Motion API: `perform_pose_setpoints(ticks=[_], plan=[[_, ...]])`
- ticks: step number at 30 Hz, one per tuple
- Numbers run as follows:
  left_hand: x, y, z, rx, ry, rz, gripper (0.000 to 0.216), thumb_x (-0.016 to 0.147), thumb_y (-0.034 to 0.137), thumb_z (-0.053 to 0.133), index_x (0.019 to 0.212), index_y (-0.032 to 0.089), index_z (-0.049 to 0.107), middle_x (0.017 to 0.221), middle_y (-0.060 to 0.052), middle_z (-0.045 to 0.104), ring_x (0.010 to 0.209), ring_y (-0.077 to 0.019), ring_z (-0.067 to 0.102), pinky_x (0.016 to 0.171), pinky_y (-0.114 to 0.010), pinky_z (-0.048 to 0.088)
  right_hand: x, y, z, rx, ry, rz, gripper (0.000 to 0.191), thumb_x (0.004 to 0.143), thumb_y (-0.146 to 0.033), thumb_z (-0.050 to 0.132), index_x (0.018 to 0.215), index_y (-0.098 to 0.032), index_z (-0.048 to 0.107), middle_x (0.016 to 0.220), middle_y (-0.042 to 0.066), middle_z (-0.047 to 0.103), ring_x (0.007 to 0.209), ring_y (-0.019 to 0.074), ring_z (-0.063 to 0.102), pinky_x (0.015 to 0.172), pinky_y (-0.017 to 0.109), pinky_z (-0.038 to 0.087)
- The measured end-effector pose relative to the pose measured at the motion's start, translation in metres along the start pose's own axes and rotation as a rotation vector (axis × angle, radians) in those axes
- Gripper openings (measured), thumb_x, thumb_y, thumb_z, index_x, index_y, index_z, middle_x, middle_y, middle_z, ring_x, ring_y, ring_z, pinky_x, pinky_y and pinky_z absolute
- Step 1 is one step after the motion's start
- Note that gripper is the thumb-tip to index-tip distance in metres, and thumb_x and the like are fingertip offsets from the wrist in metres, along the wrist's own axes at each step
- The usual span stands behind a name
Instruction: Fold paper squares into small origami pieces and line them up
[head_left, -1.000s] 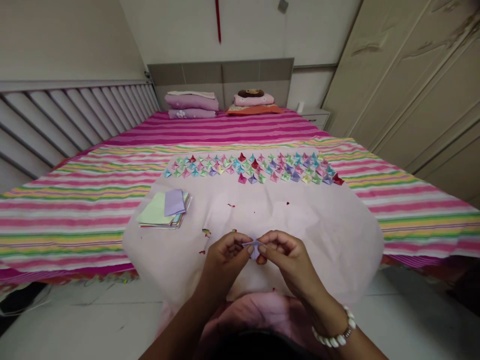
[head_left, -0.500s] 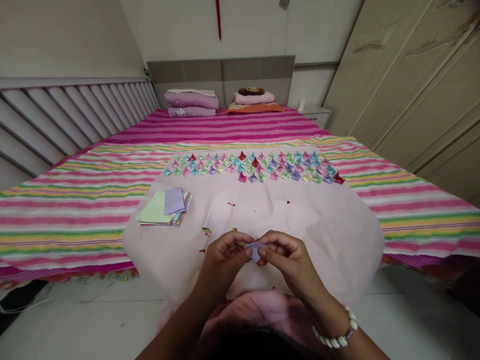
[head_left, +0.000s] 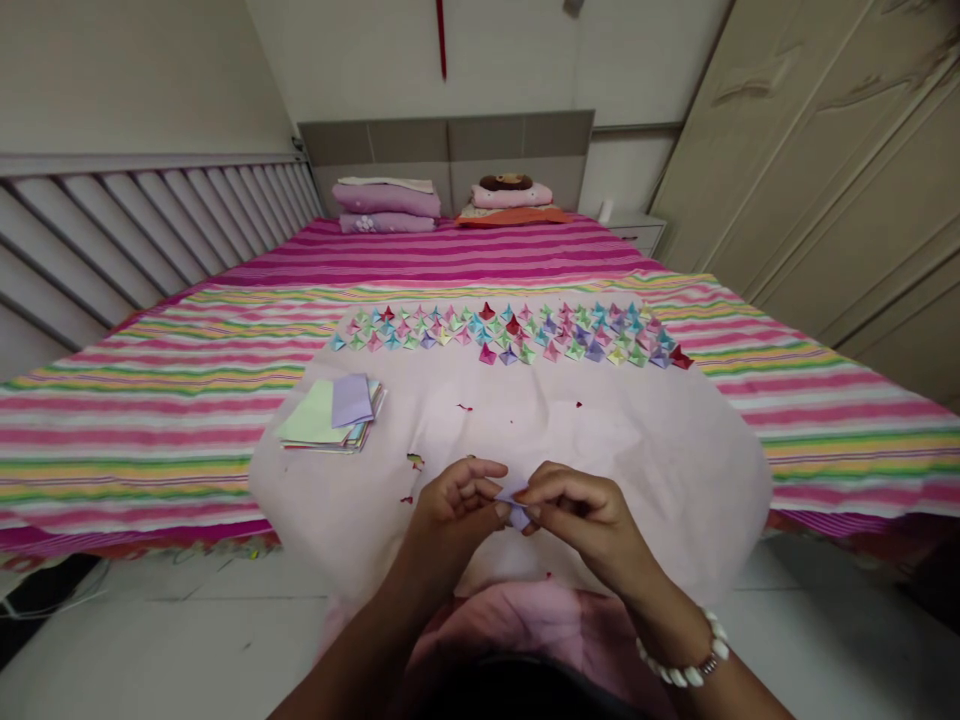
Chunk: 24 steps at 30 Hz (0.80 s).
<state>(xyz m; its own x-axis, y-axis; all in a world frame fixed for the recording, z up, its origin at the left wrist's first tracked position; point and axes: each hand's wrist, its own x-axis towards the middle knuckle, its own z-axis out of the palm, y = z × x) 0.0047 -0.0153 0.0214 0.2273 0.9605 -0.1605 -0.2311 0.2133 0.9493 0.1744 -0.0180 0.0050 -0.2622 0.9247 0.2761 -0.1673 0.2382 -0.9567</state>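
Note:
A small folded piece of purple paper [head_left: 517, 512] is between my two hands, low over the pale pink sheet [head_left: 637, 480]. My left hand [head_left: 465, 505] has its thumb against the paper's left side, with the index finger stretched out above it. The thumb and index finger of my right hand [head_left: 577, 510] pinch the right side. Fingers cover part of the paper. Beyond them, rows of small folded paper pieces [head_left: 512, 327] in many colours stand along the sheet's far side. To the left lies a stack of coloured paper [head_left: 315, 415] with purple paper [head_left: 352, 400] on top.
Red paper scraps [head_left: 406, 499] and a hole-like dark torn spot [head_left: 415, 460] show on the sheet. A striped bedspread [head_left: 150, 400] spreads around it. Folded bedding [head_left: 386, 205] is stacked by the headboard [head_left: 517, 150]. A railing [head_left: 150, 220] runs along the left, a wardrobe [head_left: 817, 200] along the right.
The left index finger has lifted and straightened away from the paper. The right fingers have shifted over its top edge. The whole view has moved slightly.

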Motion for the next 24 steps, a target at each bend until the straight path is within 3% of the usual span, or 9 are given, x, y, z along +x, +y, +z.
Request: perform_pose_setpoints(ticks=[10, 17, 24], plan=[[-0.001, -0.007, -0.006, -0.011, -0.015, -0.019, 0.022, 0.064, 0.022, 0.075, 0.083, 0.015, 0.067, 0.069, -0.002, 0.069, 0.06, -0.0127, 0.06, 0.061, -0.026, 0.047, 0.003, -0.011, -0.008, -0.304, -0.155, -0.238, 0.026, 0.084, -0.012, 0.053, 0.095, -0.024, 0.074, 0.079, 0.006, 0.067, 0.068, 0.0171, 0.063, 0.063, 0.032, 0.052], [-0.006, 0.0, -0.003, -0.057, -0.022, -0.038, 0.021, 0.063, 0.017, 0.075, 0.082, 0.014, 0.068, 0.071, -0.003, 0.07, 0.062, -0.0117, 0.06, 0.063, -0.025, 0.047, 0.004, -0.011, -0.008, -0.35, -0.14, -0.297, 0.036, 0.079, -0.004, 0.049, 0.095, -0.025, 0.074, 0.082, 0.006, 0.067, 0.069, 0.0173, 0.063, 0.061, 0.031, 0.051], [-0.007, 0.002, -0.001, -0.036, 0.016, -0.076, 0.032, 0.059, 0.024, 0.082, 0.086, 0.013, 0.067, 0.069, -0.003, 0.07, 0.064, -0.0142, 0.065, 0.066, -0.028, 0.051, 0.004, -0.01, -0.005, -0.402, -0.092, -0.325, 0.034, 0.08, -0.006, 0.048, 0.091, -0.025, 0.074, 0.081, 0.005, 0.065, 0.07, 0.017, 0.062, 0.06, 0.03, 0.05]])
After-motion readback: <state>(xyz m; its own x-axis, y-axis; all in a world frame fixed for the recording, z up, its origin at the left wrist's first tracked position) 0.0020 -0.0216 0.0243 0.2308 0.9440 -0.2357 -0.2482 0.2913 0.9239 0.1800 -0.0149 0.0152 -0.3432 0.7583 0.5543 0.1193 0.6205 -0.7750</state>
